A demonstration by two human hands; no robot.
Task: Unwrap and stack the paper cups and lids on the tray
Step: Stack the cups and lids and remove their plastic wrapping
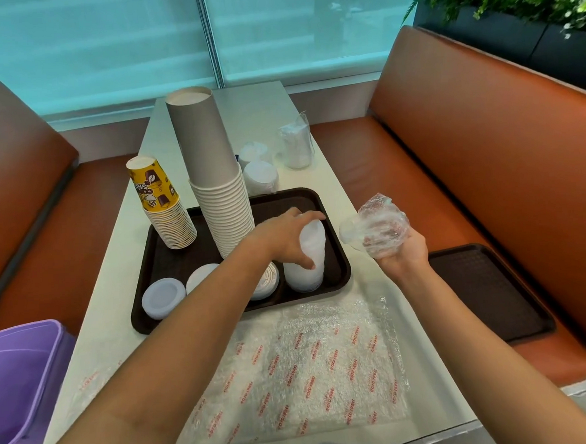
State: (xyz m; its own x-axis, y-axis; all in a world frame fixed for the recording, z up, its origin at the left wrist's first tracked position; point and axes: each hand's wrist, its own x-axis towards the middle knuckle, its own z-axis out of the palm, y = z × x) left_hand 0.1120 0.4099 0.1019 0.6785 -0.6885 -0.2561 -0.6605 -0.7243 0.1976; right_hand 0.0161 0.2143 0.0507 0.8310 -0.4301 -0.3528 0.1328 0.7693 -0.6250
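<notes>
Brown tray sits mid-table, and I see my left hand over its right part, fingers and thumb curled round the top of a white lid stack that stands on the tray, leaning a little. My right hand is off the tray's right edge, above the table, clenched on a crumpled clear wrap. On the tray's front left lie two more lids, with another lid pile partly hidden under my left forearm. At the back of the tray stands a tall grey cup stack, upside down, and to its left a shorter yellow cup stack, also upside down, tilting left. Behind the tray, on the table, lie wrapped lids and a wrapped bundle farther back. Bubble wrap with red print is spread in front of the tray. A purple bin stands at the left, and a second tray lies on the orange seat to the right
</notes>
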